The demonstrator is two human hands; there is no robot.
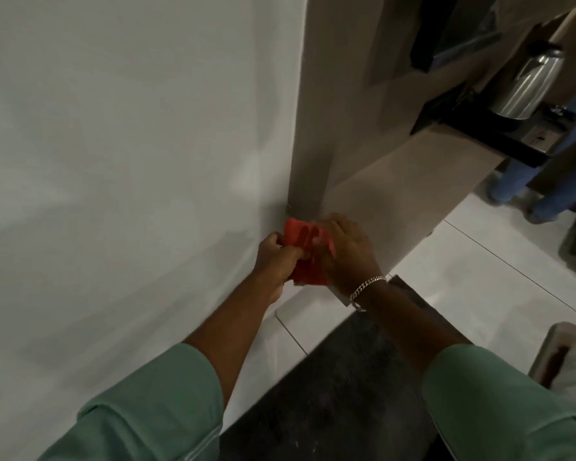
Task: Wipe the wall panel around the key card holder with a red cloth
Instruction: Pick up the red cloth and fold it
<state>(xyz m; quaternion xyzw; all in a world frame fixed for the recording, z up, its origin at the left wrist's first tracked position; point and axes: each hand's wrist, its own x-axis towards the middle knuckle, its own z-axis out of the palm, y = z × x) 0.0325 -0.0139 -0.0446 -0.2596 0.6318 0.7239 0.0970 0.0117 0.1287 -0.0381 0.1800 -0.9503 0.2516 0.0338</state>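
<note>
- Nearest the camera, two mint-green sleeves (153, 407) run forward, bare forearms reaching out of them; a dark mat (330, 394) lies on the floor between and below them.
- The left hand (275, 257) is closed into a fist on the near-left edge of the red cloth (301, 251), fingers curled into the fabric.
- The right hand (343, 251), with a silver bracelet (366, 289) at its wrist, lies over the cloth's right side, fingers bent around it; both hands grip the one bunched cloth, which sits directly between them, touching each.
- The cloth is crumpled, not spread flat, so by my reading it is being folded or gathered, and wiping has not yet begun.
- The relation that matters: the key card holder is not in view, so which way it lies from the hands cannot be told. The white wall (130, 144) is just left of the left hand and rises above it; the beige panel (326, 111) stands just beyond the hands and runs upright, its long axis vertical. I judge the holder to be higher up, out of frame.
- The right hand is nearer the beige panel, the left nearer the white wall.
- Beyond and to the right of the right hand, a black shelf (499, 134) juts out with a steel kettle (526, 84) on it; it could crowd a sweep to the right.
- Farther right, someone's legs in blue trousers (526, 181) stand on the pale floor tiles (463, 277).
</note>
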